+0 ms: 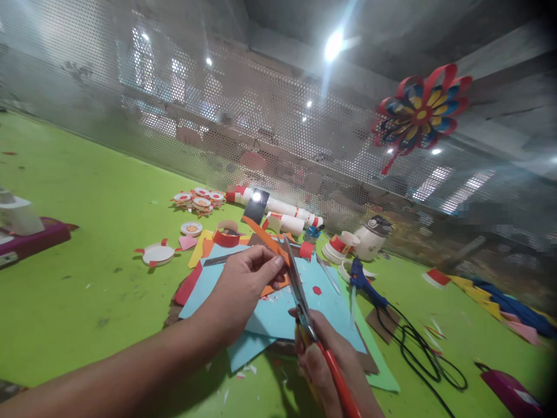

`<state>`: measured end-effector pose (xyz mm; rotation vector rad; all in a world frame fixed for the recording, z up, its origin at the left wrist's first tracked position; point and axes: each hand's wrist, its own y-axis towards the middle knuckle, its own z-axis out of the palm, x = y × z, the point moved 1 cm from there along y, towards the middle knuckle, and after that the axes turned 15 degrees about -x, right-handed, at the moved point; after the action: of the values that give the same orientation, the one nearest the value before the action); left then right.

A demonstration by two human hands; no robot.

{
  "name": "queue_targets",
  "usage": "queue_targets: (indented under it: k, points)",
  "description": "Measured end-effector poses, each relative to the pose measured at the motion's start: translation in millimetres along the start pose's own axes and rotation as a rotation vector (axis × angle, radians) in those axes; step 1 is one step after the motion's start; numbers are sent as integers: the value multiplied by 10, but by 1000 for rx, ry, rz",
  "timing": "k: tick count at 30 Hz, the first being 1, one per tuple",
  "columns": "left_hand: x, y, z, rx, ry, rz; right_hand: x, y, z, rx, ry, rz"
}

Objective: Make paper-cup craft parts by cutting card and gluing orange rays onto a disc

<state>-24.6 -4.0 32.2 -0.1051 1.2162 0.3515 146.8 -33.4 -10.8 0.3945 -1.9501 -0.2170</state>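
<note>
My left hand (243, 284) pinches a strip of orange paper (263, 235) between thumb and fingers, holding it above a light blue sheet (282, 316). My right hand (319, 357) grips red-handled scissors (298, 287), whose blades point up and away and meet the orange strip just beside my left fingertips. Small paper scraps lie on the blue sheet under both hands.
A green table (87, 290) carries paper sheets, white cups (289, 217) with red bands, round paper discs (198, 200), a blue glue gun (363, 281) with a black cord (418, 345), and a white pot (369, 238). A perforated metal screen stands behind; a paper flower (420, 110) hangs on it.
</note>
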Motion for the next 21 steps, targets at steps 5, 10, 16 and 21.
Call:
queue_targets:
  k: [5,10,16,21]
  points:
    - [21,4,-5,6,-17,6,-2,2,0,-18,-4,-25]
    - [20,3,1,11,-25,-5,4,2,0,-16,-16,-37]
    - [8,1,-3,15,-41,-38,17,-5,2,-60,-52,-66]
    - [16,8,-17,22,-60,-60,11,-3,-9,-37,-59,-46]
